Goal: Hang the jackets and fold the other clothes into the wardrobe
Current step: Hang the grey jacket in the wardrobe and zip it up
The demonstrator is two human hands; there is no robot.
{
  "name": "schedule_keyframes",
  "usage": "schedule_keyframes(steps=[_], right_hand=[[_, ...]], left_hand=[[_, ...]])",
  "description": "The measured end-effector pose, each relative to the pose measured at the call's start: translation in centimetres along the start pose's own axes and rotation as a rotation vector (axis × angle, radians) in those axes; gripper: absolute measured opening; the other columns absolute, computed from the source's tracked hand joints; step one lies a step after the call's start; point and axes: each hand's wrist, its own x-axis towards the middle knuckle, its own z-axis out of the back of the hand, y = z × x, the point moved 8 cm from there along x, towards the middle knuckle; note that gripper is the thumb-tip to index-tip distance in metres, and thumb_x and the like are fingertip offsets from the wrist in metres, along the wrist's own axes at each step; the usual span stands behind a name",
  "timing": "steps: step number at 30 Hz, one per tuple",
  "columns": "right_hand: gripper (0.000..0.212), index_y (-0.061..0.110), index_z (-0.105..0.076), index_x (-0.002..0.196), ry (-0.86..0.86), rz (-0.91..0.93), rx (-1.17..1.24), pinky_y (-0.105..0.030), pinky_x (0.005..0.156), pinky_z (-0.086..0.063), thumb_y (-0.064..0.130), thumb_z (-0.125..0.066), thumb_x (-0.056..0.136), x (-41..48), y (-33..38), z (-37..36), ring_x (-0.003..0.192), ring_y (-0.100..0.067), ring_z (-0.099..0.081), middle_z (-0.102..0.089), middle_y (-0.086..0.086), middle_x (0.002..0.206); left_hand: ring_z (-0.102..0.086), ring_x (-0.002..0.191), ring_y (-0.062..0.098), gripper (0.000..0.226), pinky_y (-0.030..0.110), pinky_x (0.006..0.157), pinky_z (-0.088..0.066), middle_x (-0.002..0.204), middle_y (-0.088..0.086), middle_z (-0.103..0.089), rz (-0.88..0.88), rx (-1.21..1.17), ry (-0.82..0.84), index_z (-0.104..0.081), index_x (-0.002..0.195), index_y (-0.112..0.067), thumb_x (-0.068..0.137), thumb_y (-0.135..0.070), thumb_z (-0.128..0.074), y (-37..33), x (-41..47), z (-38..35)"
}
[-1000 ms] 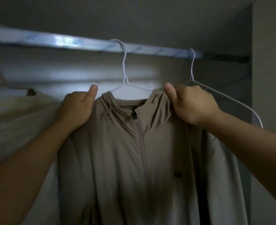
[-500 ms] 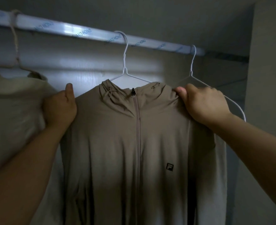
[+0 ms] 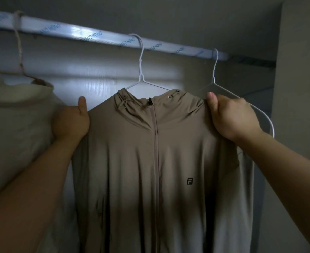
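A tan zip-up hooded jacket hangs on a white wire hanger hooked over the silver wardrobe rail. Its zip is closed and a small dark logo sits on the chest. My left hand grips the jacket's left shoulder, thumb pointing up. My right hand grips the right shoulder, fingers curled over the fabric. The jacket's lower part runs out of view.
A cream garment hangs on a beige hanger at the left, touching my left hand. An empty white wire hanger hangs behind my right hand. The wardrobe's side wall stands close on the right.
Both hands slid outward from the collar to the shoulders, spreading the jacket flat on its hanger. The view shifted left, bringing the cream garment's hanger into sight.
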Motion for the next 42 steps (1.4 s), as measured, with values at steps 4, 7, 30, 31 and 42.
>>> schedule_keyframes(steps=[4, 7, 30, 31, 42], right_hand=[[0.053, 0.019, -0.051, 0.076, 0.035, 0.074, 0.116, -0.043, 0.069, -0.045, 0.056, -0.024, 0.102, 0.2, 0.9, 0.8, 0.085, -0.046, -0.059, -0.066, -0.021, 0.084], [0.047, 0.026, -0.048, 0.072, 0.083, 0.162, 0.167, -0.041, 0.066, -0.045, 0.058, -0.028, 0.1, 0.0, 2.4, 1.3, 0.079, -0.04, -0.06, -0.064, -0.011, 0.075], [0.045, 0.017, -0.056, 0.07, 0.141, 0.284, 0.599, -0.038, 0.064, -0.031, 0.042, -0.043, 0.104, -4.5, 16.7, 3.2, 0.065, -0.025, -0.047, -0.058, -0.001, 0.067], [0.046, 0.017, -0.054, 0.068, 0.159, 0.281, 0.596, -0.037, 0.062, -0.029, 0.042, -0.042, 0.105, -4.6, 17.2, 2.9, 0.06, -0.02, -0.043, -0.054, 0.001, 0.063], [0.048, 0.019, -0.067, 0.085, -0.069, -0.156, 0.42, -0.04, 0.076, -0.054, 0.056, -0.038, 0.094, -2.6, 5.1, 4.8, 0.084, -0.035, -0.066, -0.073, -0.001, 0.079]], left_hand=[[-0.056, 0.072, 0.04, 0.047, 0.039, 0.065, -0.036, 0.079, 0.023, -0.062, -0.163, -0.099, -0.125, -0.056, 0.078, -0.003, 0.107, -0.032, -0.033, -3.9, -1.1, 1.2], [-0.054, 0.08, 0.034, 0.019, 0.039, 0.073, -0.037, 0.086, 0.016, -0.061, -0.506, -0.275, -0.271, -0.057, 0.086, -0.005, 0.097, -0.019, -0.052, -10.4, -4.4, 3.7], [-0.021, 0.043, 0.016, 0.038, 0.03, 0.051, -0.025, 0.042, 0.006, -0.026, -0.74, -0.025, 0.283, -0.027, 0.047, -0.013, 0.074, -0.038, -0.038, -18.0, -3.4, 10.4], [-0.021, 0.044, 0.017, 0.038, 0.032, 0.051, -0.027, 0.043, 0.01, -0.028, -0.703, -0.028, 0.296, -0.028, 0.047, -0.011, 0.074, -0.035, -0.041, -17.5, -3.2, 10.5], [-0.061, 0.079, 0.024, 0.017, 0.034, 0.069, -0.051, 0.08, 0.004, -0.067, -0.603, 0.381, 0.461, -0.069, 0.075, -0.013, 0.088, -0.026, -0.067, -22.4, -3.9, 5.9]])
